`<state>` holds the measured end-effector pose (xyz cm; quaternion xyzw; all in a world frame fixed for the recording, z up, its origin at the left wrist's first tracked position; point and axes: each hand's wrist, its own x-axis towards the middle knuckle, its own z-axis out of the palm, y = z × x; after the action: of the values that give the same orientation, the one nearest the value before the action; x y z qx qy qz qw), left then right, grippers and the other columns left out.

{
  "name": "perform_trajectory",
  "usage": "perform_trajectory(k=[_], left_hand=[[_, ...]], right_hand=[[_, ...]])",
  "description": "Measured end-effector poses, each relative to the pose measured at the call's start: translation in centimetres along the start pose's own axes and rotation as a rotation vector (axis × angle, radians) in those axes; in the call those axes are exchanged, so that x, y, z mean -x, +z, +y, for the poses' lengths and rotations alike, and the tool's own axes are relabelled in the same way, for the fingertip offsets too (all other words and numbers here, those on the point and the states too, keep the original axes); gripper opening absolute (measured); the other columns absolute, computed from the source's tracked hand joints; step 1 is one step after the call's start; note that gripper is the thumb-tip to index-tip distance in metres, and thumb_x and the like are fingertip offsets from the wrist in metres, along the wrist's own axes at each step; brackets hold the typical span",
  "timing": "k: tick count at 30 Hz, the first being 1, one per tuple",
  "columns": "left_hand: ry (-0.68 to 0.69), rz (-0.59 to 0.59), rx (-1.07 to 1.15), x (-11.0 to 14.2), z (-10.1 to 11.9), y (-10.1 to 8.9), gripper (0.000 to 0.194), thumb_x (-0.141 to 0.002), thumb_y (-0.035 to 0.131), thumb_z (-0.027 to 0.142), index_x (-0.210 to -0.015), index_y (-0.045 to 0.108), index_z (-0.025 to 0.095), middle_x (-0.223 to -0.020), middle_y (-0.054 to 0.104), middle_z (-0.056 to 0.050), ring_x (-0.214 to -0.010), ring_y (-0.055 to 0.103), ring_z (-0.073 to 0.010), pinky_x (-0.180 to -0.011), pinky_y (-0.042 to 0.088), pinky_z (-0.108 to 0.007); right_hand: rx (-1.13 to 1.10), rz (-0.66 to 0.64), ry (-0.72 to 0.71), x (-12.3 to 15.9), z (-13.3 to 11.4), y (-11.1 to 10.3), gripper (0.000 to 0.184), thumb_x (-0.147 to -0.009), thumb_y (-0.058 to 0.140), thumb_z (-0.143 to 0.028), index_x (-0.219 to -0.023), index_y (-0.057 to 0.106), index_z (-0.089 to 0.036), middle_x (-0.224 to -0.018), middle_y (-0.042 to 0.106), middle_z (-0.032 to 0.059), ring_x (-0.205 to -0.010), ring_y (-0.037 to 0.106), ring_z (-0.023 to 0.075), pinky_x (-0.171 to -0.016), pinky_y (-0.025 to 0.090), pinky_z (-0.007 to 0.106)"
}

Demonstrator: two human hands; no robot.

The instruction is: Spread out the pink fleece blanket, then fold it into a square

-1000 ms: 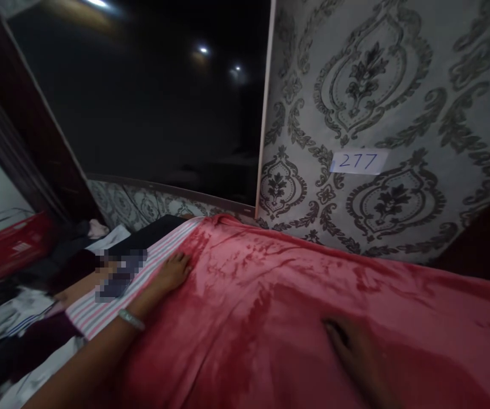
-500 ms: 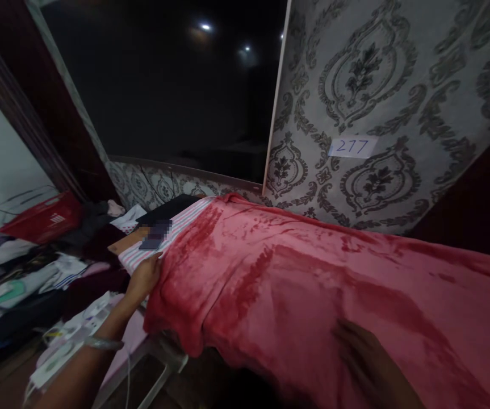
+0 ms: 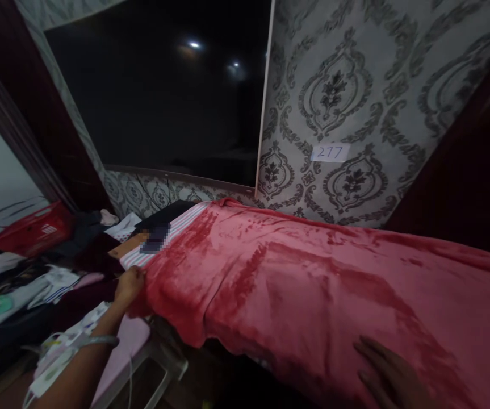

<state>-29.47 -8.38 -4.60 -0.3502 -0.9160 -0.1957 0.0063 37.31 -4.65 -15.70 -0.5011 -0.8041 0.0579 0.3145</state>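
Observation:
A plush red blanket [image 3: 296,272] is spread over a long surface and hangs down over its front edge. My left hand [image 3: 130,285] is closed on the blanket's near left corner, pulling that edge outward. Flat on the blanket at the lower right lies my right hand [image 3: 392,372], its fingers stretched apart. At the left end a striped cloth [image 3: 189,217] shows from under the blanket. A dark, blurred-out object [image 3: 155,238] rests on that cloth, close beyond my left hand.
A big dark television [image 3: 163,91] stands behind against patterned wallpaper. A paper marked 277 [image 3: 330,152] is on the wall. Left are heaped clothes [image 3: 53,284] and a red bag [image 3: 32,230]. A pink-topped stool [image 3: 132,335] and a power strip [image 3: 57,369] are below my left arm.
My left hand has moved left and down, drawing the blanket's corner with it. The right hand has slid right and slightly down over the blanket. The view has shifted a little.

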Motion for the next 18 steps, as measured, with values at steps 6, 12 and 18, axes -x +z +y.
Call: perform_trajectory(k=[6,12,18], left_hand=[[-0.045,-0.009,-0.035,0.4,0.3,-0.7,0.039,-0.093,0.037,0.036,-0.108,0.065,0.012,-0.096,0.073,-0.023,-0.087,0.071,-0.0334,-0.070,0.052,-0.038],[-0.087,-0.003,-0.083,0.8,1.2,-0.4,0.043,-0.095,0.036,0.037,-0.114,0.063,0.009,-0.095,0.073,-0.021,-0.086,0.071,-0.0335,-0.069,0.053,-0.038],[-0.097,-0.026,-0.124,0.3,1.8,-0.4,0.041,-0.095,0.033,0.034,-0.116,0.058,0.010,-0.095,0.073,-0.017,-0.087,0.069,-0.0303,-0.065,0.052,-0.033]], right_hand=[[-0.025,0.027,-0.005,-0.5,-0.6,-0.2,0.047,-0.091,0.052,-0.059,-0.119,0.073,-0.027,-0.125,0.070,0.0108,-0.111,0.067,0.0329,-0.096,0.056,0.054],[-0.031,0.063,0.020,-1.3,-2.4,-0.4,0.040,-0.093,0.052,-0.053,-0.106,0.076,-0.024,-0.110,0.073,0.0118,-0.103,0.067,0.0313,-0.091,0.055,0.050],[-0.043,-0.023,0.084,-2.8,-5.1,-1.1,0.034,-0.096,0.042,-0.037,-0.080,0.068,-0.023,-0.085,0.069,0.0107,-0.082,0.063,0.0273,-0.078,0.051,0.043]])
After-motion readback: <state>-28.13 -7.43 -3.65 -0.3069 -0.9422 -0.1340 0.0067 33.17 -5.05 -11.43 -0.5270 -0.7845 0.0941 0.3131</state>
